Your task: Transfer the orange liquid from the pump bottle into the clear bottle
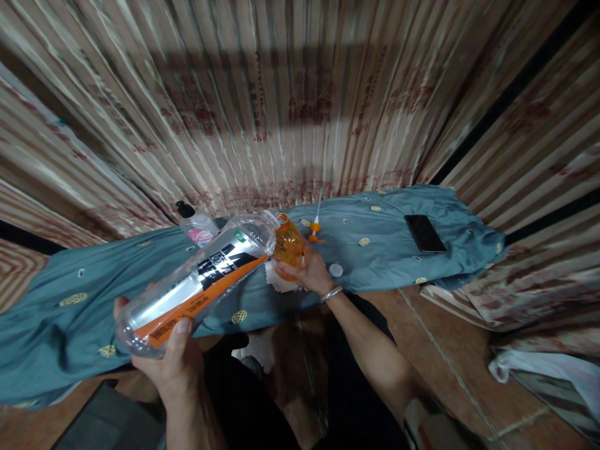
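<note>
A large clear plastic bottle (201,281) with a silver, black and orange label lies tilted in my left hand (171,356), fingers wrapped round its base. Its uncapped neck points to the upper right and meets the mouth of a small orange see-through bottle (289,240). My right hand (309,269), a bangle on its wrist, grips that orange bottle. Whether liquid runs between the two, I cannot tell. Just right of them an orange pump head (315,230) with a thin tube lies on the cloth. A white round cap (335,270) rests near my right wrist.
Blue patterned cloth (375,262) covers the long narrow surface. At its left stands a pump bottle (197,224) with a black top; a black phone (424,234) lies at the right. Crumpled white tissue (281,282) sits under the orange bottle. Striped curtains (281,94) hang behind.
</note>
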`<move>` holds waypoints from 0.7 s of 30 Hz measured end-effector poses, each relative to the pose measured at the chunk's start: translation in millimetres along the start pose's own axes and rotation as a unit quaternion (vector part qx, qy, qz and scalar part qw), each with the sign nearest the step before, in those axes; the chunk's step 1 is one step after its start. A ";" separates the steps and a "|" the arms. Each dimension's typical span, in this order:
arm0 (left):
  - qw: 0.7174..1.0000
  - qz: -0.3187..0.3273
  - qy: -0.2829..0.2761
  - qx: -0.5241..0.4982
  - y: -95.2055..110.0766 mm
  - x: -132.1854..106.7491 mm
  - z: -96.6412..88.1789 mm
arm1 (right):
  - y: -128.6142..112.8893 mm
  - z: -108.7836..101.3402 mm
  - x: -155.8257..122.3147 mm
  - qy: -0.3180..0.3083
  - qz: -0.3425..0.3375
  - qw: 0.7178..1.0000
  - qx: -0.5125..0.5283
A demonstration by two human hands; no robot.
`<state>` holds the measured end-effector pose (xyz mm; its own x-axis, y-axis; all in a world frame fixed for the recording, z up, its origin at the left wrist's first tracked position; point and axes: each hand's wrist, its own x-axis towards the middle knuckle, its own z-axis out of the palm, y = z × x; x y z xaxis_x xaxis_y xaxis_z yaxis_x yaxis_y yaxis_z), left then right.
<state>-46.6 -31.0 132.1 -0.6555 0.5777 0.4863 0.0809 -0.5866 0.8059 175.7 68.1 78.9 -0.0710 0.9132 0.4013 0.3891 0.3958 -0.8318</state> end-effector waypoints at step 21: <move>1.000 0.004 0.007 0.015 7.4 -0.9 11.7 | 0.2 0.8 -0.2 0.001 0.006 1.000 -0.009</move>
<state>-36.6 -29.3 141.5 -0.6647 0.5654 0.4885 0.1091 -0.5733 0.8120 175.1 68.1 78.4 -0.0638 0.9179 0.3915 0.4056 0.3823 -0.8302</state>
